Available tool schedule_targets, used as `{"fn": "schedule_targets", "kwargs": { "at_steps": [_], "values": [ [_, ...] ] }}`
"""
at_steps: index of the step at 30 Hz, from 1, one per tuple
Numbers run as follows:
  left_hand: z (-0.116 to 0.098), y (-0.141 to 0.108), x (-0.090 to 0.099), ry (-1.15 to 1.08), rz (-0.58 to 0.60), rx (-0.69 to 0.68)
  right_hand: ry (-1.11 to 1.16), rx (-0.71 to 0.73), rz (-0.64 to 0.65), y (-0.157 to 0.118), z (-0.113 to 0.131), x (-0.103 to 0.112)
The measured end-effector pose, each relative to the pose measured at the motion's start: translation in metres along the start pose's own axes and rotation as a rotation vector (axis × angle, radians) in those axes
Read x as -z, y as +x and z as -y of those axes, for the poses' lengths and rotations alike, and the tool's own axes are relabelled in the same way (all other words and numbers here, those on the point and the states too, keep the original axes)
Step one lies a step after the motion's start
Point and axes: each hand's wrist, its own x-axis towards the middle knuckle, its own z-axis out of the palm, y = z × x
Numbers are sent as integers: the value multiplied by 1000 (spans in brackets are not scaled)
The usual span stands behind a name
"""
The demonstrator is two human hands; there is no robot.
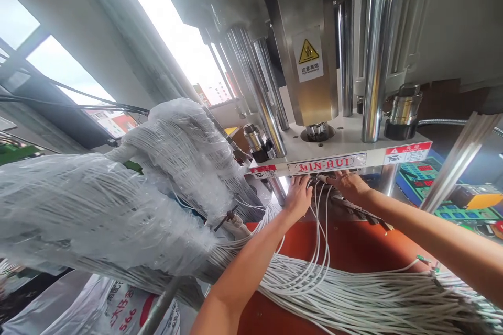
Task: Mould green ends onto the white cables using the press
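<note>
My left hand [299,196] reaches under the front edge of the press plate [291,152], fingers bent around the upper ends of white cables [323,220]. Beside it on the right, my right hand [349,187] is also under the plate. Its fingers close in on a cable end between the two hands. The plate and shadow hide part of the fingertips. Slim white cables hang down from there over the orange-red surface [346,251]. Just above my hands is the plate's MIN-HUI label [328,165].
Plastic-wrapped cable bundles [98,209] drape over a rack at left. More loose white cables [353,298] spread across the front. Chrome columns [377,57] flank a metal nozzle block [306,63] with a high-temperature label [308,57]. A green-and-blue panel [422,178] stands right.
</note>
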Motion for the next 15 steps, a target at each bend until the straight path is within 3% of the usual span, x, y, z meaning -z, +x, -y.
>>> {"fn": "schedule_targets", "kwargs": {
  "at_steps": [4, 9, 13, 15],
  "values": [
    [2, 4, 1, 103, 55, -41, 6, 39, 87, 1, -2, 2],
    [1, 9, 10, 245, 146, -146, 9, -4, -35, -1, 6, -1],
    [-4, 21, 19, 292, 274, -315, 25, -55, 37, -1, 17, 15],
    [-5, 26, 23, 262, 278, -309, 36, -75, 41, -6, 20, 26]
  ]
}}
